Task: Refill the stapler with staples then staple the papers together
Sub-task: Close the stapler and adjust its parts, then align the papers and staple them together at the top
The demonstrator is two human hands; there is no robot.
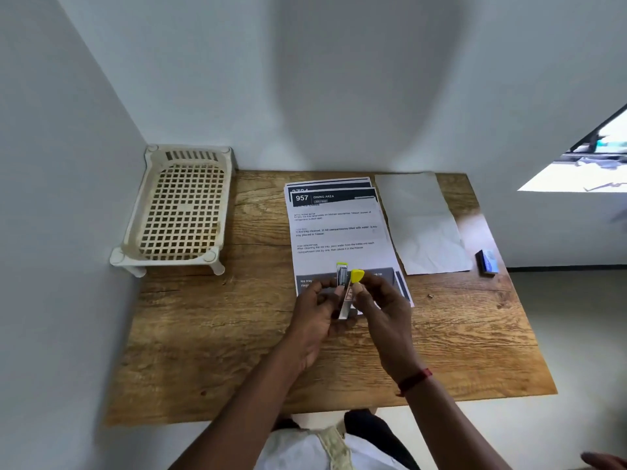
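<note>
A small stapler (344, 290) with a yellow end and a metal body is held upright above the table's middle. My left hand (314, 315) grips its lower body from the left. My right hand (383, 312) pinches the yellow part from the right. Its metal channel shows at the top; I cannot tell whether staples are inside. Under the hands lie two printed papers (336, 232), overlapping, the top one headed "957 DINING AREA". A small blue staple box (488, 262) rests near the table's right edge.
A wooden table (210, 334) stands in a white corner. A cream plastic perforated rack (179, 212) occupies the back left. A blank creased sheet (420, 225) lies right of the printed papers. A tiny loose bit (431, 295) sits on the wood.
</note>
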